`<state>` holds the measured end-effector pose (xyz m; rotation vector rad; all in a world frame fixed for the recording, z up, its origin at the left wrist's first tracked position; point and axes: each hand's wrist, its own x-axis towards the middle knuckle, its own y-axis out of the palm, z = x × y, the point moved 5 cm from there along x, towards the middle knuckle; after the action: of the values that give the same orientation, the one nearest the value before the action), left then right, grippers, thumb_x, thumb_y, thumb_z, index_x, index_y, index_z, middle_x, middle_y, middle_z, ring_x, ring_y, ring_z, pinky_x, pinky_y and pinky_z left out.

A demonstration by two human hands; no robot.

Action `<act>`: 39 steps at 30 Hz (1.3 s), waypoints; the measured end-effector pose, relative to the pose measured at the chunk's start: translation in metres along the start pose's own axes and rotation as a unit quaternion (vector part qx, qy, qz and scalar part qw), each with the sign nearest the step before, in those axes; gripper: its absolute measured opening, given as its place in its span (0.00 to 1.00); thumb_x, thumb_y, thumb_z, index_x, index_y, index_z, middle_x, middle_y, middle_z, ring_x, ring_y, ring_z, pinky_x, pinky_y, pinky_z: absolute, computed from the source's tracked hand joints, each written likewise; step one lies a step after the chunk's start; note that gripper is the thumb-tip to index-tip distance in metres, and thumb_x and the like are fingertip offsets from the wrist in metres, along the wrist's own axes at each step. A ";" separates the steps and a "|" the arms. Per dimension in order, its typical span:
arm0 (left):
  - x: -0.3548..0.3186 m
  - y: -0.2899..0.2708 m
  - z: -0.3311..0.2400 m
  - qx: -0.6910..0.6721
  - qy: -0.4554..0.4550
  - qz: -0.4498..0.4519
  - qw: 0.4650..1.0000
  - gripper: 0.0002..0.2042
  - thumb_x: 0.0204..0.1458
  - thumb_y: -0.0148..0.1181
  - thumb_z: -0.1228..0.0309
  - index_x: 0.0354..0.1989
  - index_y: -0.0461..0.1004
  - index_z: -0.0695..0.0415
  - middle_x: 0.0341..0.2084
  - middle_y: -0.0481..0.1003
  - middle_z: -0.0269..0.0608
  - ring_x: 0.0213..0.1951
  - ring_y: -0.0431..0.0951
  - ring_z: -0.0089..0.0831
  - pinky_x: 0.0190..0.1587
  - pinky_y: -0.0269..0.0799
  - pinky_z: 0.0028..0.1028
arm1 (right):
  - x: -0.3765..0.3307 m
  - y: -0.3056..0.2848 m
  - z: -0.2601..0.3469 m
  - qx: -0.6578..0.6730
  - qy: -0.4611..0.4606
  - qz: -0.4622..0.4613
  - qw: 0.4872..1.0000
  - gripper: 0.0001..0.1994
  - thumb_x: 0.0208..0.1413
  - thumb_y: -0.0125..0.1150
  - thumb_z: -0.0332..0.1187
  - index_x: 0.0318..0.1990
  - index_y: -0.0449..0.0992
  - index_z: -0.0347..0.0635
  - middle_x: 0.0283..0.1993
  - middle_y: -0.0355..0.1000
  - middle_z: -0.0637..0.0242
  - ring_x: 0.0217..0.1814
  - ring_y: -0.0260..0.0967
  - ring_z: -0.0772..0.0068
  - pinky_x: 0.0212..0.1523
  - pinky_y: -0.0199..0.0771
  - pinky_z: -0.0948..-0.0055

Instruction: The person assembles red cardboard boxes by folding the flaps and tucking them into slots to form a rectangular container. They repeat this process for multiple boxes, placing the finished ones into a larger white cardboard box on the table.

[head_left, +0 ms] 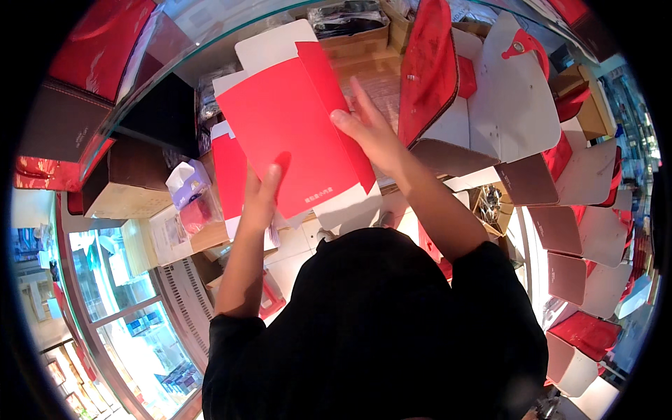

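Note:
A red folding carton with white end flaps is held up in front of me, partly unfolded. My left hand grips its lower left edge, with the thumb on the red face and the other fingers hidden underneath. A narrow red side panel stands along the carton's right side. My right hand is beside that panel with its fingers apart, the thumb at or just over the panel's edge. Beneath the carton, at its left, lies another red and white carton piece.
A wooden table lies under the carton. Open white and red boxes stand at the right, more in a row below them. To the left are a tissue pack, a brown cardboard box and a glass display case.

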<state>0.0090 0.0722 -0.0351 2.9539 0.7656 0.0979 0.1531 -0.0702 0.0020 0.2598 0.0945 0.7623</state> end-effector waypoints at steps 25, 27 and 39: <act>0.010 0.009 -0.032 -0.003 0.095 -0.001 0.995 0.27 0.47 0.62 0.59 0.50 0.63 0.64 0.41 0.71 0.41 0.43 0.71 0.27 0.45 0.68 0.28 | -0.021 0.006 0.018 -0.024 -0.066 0.094 0.993 0.43 0.42 0.70 0.31 0.63 0.48 0.35 0.59 0.59 0.57 0.60 0.58 0.68 0.59 0.60 0.67; 0.007 0.017 -0.034 -0.025 0.081 0.002 0.996 0.26 0.48 0.62 0.60 0.50 0.63 0.64 0.41 0.71 0.41 0.42 0.71 0.27 0.45 0.68 0.28 | -0.017 0.005 0.026 -0.001 -0.069 0.090 0.994 0.42 0.43 0.69 0.31 0.63 0.49 0.34 0.58 0.60 0.56 0.59 0.60 0.68 0.58 0.62 0.67; -0.002 0.036 -0.055 0.000 0.100 0.006 0.995 0.31 0.56 0.48 0.53 0.61 0.51 0.63 0.52 0.62 0.46 0.54 0.62 0.32 0.55 0.59 0.32 | -0.030 0.002 0.020 -0.044 -0.119 0.016 0.992 0.33 0.46 0.66 0.28 0.58 0.54 0.34 0.50 0.66 0.59 0.51 0.65 0.71 0.51 0.68 0.70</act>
<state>0.0198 0.0434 0.0228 2.9799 0.7705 0.3992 0.1337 -0.0935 0.0212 0.2673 -0.1694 0.7592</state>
